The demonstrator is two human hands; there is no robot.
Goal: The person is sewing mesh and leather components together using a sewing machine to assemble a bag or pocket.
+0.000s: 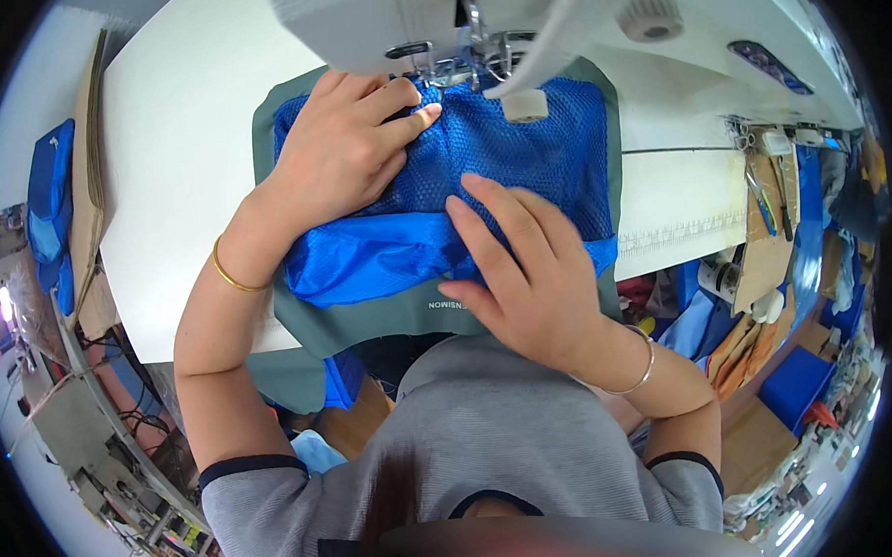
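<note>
A sewing machine's presser foot and needle area (454, 58) sit over blue mesh fabric (529, 159), which lies on a grey-green panel (356, 324). A smooth blue fabric band (358, 256) crosses the mesh's lower part. My left hand (347, 147) is bent over the mesh just below and left of the presser foot, its fingertips gripping the cloth there; the thumb tip is hidden. Lower right, my right hand (525, 271) rests on the mesh and band with fingers spread.
The white machine table (166, 151) extends to both sides. At left are folded blue fabric (51, 186) and cardboard (88, 168). At right, scissors and tools (763, 191) lie on cardboard, with fabric pieces (690, 326) and a blue bin (796, 384) below.
</note>
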